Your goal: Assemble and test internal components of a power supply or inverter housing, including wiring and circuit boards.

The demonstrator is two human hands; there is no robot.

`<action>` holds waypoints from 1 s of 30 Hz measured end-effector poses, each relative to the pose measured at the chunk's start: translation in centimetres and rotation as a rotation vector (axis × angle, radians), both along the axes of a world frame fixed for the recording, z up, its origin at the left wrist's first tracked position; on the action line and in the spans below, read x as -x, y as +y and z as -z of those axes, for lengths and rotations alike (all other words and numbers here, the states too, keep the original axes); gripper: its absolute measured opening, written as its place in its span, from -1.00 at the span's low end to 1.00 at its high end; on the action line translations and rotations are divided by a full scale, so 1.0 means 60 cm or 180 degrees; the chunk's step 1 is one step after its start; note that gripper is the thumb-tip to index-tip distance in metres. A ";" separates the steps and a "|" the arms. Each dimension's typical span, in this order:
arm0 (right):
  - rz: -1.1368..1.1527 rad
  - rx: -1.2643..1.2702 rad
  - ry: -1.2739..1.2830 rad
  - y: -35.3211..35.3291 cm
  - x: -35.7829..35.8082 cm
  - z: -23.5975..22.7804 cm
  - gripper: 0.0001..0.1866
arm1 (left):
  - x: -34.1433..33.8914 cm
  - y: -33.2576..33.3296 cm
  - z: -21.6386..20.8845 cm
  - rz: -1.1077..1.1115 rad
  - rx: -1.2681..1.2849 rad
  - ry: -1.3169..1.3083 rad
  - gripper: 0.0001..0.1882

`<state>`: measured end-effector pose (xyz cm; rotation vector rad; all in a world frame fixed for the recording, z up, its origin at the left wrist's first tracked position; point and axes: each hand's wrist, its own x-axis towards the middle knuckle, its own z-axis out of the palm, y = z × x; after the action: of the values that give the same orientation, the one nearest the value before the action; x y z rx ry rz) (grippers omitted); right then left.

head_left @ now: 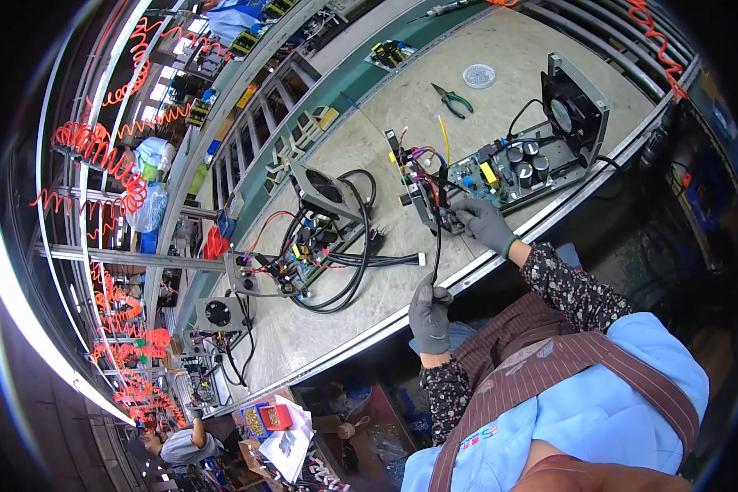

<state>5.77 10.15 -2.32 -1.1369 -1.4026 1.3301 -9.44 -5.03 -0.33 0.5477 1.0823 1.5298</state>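
Observation:
Both my hands wear grey gloves. My left hand [430, 316] is closed around a black cable [437, 256] at the table's front edge. That cable runs up to the end panel [419, 190] of an open power supply unit [517, 168]. My right hand [485, 225] is at this panel, fingers pinched together beside the cable; what lies between the fingertips is hidden. On the unit are a circuit board with capacitors, coloured wires and a black fan [562, 115] at its right end. A yellow wire [444, 141] sticks up near the panel.
Green-handled pliers [456, 102] and a round clear dish [479, 76] lie behind the unit. To the left stands another fan unit [320, 190] with coiled black cables [354, 275]. A green conveyor [357, 105] runs along the far side. Another person [190, 445] works at lower left.

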 end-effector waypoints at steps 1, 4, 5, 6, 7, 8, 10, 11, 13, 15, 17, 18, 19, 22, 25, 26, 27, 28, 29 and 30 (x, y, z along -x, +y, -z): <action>0.0111 -0.0032 0.0069 0.000 0.004 0.006 -0.82 | 0.000 -0.001 -0.001 0.0010 -0.0016 0.0001 -0.59; 0.0401 -0.0618 -0.0417 -0.005 0.015 0.010 -0.84 | -0.002 -0.003 0.000 -0.0007 0.0173 0.0032 -0.59; 0.0391 -0.0618 -0.0426 -0.004 0.020 0.009 -0.84 | -0.003 -0.003 0.004 -0.0016 0.0174 0.0022 -0.59; 0.0510 -0.0694 -0.0735 -0.003 0.029 0.000 -0.85 | -0.002 -0.004 0.010 0.0030 0.0246 0.0005 -0.59; 0.0632 -0.0769 -0.1046 -0.003 0.034 -0.007 -0.86 | -0.002 -0.004 0.016 0.0079 0.0318 -0.0013 -0.59; 0.0615 -0.0772 -0.1057 -0.001 0.035 -0.011 -0.86 | -0.004 -0.005 0.023 0.0064 0.0319 -0.0027 -0.59; 0.0811 -0.1088 -0.1401 0.008 0.040 -0.016 -0.85 | -0.006 -0.004 0.029 0.0140 0.0426 0.0034 -0.62; 0.0605 -0.0971 -0.1468 0.011 0.033 -0.016 -0.85 | -0.007 -0.004 0.031 0.0117 0.0422 0.0017 -0.62; 0.0513 -0.0822 -0.1077 0.007 0.021 -0.017 -0.81 | -0.008 -0.005 0.030 0.0071 0.0428 0.0046 -0.64; 0.0466 -0.0662 -0.0485 -0.004 0.006 -0.014 -0.66 | -0.005 -0.005 0.034 -0.0060 0.0495 0.0120 -0.65; 0.0332 -0.0833 -0.0560 -0.029 -0.004 -0.016 -0.66 | 0.011 -0.018 0.048 -0.0105 0.0544 0.0195 -0.65; 0.0318 -0.1010 -0.0616 -0.046 -0.009 -0.016 -0.65 | 0.013 -0.024 0.045 -0.0117 0.0529 0.0219 -0.64; 0.0210 -0.0979 -0.0615 -0.061 -0.003 -0.003 -0.65 | 0.019 -0.029 0.051 -0.0206 0.0609 0.0134 -0.64; -0.0093 -0.1048 -0.0559 -0.106 0.001 0.037 -0.67 | 0.029 -0.041 0.093 -0.0166 0.0623 0.0072 -0.68; -0.0352 -0.1016 -0.1085 -0.140 -0.003 0.031 -0.79 | 0.025 -0.035 0.082 -0.0396 0.0734 -0.0009 -0.73; -0.0418 -0.1360 -0.0905 -0.144 0.002 0.034 -0.84 | 0.033 -0.037 0.087 -0.0429 0.0686 -0.0075 -0.74; -0.0568 -0.1436 -0.0835 -0.149 0.010 0.041 -0.87 | 0.044 -0.049 0.089 -0.0632 0.0676 -0.0078 -0.74; -0.0672 -0.1517 -0.0783 -0.153 0.017 0.044 -0.89 | 0.053 -0.055 0.090 -0.0723 0.0651 -0.0179 -0.75; -0.0939 -0.1594 -0.0696 -0.158 0.027 0.043 -0.90 | 0.064 -0.064 0.091 -0.0802 0.0619 -0.0278 -0.75; -0.1224 -0.1641 -0.0719 -0.163 0.035 0.044 -0.91 | 0.075 -0.076 0.089 -0.0926 0.0578 -0.0291 -0.75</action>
<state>3.67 0.35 -4.98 -0.7041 -2.0610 1.0109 -13.96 -9.56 -5.64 0.1989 1.2550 1.6670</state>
